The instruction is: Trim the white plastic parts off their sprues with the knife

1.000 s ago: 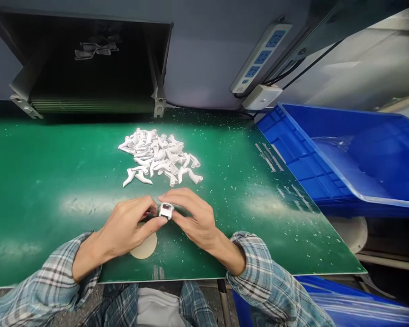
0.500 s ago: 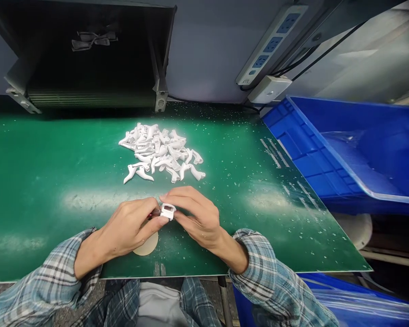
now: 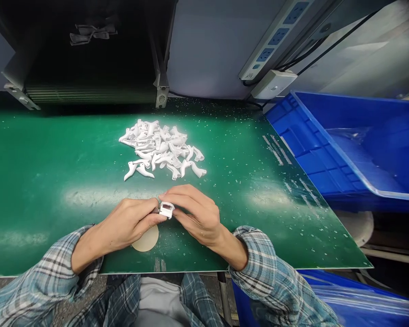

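Note:
A small white plastic part (image 3: 167, 210) with a rectangular opening is held between my two hands, above the front of the green table. My left hand (image 3: 131, 222) closes on it from the left, its thumb pressed along the lower edge. My right hand (image 3: 194, 215) has its fingers curled over the top and right side of the same part. A thin dark piece (image 3: 156, 210) shows between the left fingers and the part; its kind is hidden. Beyond the hands lies a loose pile of white curved plastic parts (image 3: 162, 147).
A round beige disc (image 3: 146, 239) lies under my left hand. Behind the pile stands a dark conveyor (image 3: 95, 97) with several parts on its belt. At the right are a blue crate (image 3: 310, 136), a power strip (image 3: 272, 43) and the table's slanted edge. White specks dot the tabletop.
The view has shifted slightly, and the scene sits a little higher. Both hands keep their hold on the white part, which is turned very slightly.

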`<state>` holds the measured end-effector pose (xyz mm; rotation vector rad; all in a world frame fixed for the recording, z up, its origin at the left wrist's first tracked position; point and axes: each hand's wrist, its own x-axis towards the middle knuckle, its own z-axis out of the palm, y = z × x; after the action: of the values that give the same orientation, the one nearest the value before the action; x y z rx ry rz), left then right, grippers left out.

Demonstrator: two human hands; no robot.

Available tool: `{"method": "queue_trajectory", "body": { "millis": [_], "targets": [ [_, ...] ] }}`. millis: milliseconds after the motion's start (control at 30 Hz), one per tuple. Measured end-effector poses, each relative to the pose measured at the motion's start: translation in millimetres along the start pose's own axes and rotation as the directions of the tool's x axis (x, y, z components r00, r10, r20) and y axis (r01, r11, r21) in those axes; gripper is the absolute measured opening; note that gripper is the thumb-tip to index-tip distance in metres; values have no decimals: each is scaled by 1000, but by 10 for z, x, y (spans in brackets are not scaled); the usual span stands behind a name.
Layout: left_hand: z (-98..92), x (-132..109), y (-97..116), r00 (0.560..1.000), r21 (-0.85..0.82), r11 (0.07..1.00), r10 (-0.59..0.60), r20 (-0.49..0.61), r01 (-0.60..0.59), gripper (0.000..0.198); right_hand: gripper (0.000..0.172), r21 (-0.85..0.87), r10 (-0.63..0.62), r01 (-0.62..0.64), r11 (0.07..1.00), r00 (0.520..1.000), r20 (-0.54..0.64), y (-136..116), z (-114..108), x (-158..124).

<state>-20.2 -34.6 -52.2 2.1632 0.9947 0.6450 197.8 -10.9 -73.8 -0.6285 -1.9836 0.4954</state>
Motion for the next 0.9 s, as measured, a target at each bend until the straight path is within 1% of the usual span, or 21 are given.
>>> {"method": "queue_trajectory", "body": {
  "millis": [67,133,233,300,333,367,433,500,533,600,633,700,800,900],
  "targets": [
    [-5,-5,-5,1000,-22,1000,1,27,0,34,32,-3,8,-8,1000,1000,6,0,4,-2],
    [-8,-13,-10,1000,-29,1000,9,18,-9,33,30,11,22,-22,1000,1000,11,4,12,-4],
    [-14,-24,-16,995,-29,999,-19,-94,16,30,29,108,96,-99,989,995,34,6,34,-12],
    [-24,-28,-16,983,-46,996,-85,-160,79,26,29,250,215,-228,941,973,79,-3,54,-16],
    [-31,-29,-15,978,-60,992,-119,-171,110,26,28,337,291,-314,888,949,118,-11,63,-16],
    [-40,-29,-13,974,-73,988,-150,-171,139,26,28,425,371,-405,809,914,165,-22,70,-12],
    [-60,-31,-10,967,-73,980,-193,-169,183,25,31,559,514,-566,606,815,268,-46,74,4],
    [-80,-35,-10,958,-7,978,-205,-201,207,19,34,616,602,-664,425,715,355,-66,59,33],
    [-87,-37,-12,954,62,977,-185,-237,205,18,35,622,626,-692,366,677,386,-73,46,50],
    [-90,-40,-19,949,254,953,-81,-306,164,21,34,612,651,-729,305,629,425,-79,17,82],
    [-87,-41,-22,948,354,926,-16,-318,134,24,34,604,656,-742,290,614,440,-79,3,96],
    [-71,-40,-26,951,514,853,80,-300,91,30,34,590,661,-762,266,590,464,-78,-19,118],
    [-46,-36,-17,963,647,757,102,-248,86,35,32,573,667,-783,242,563,488,-81,-35,136],
    [-40,-30,1,973,710,698,87,-212,92,40,30,553,676,-795,249,551,488,-88,-37,142]
  ]
}}
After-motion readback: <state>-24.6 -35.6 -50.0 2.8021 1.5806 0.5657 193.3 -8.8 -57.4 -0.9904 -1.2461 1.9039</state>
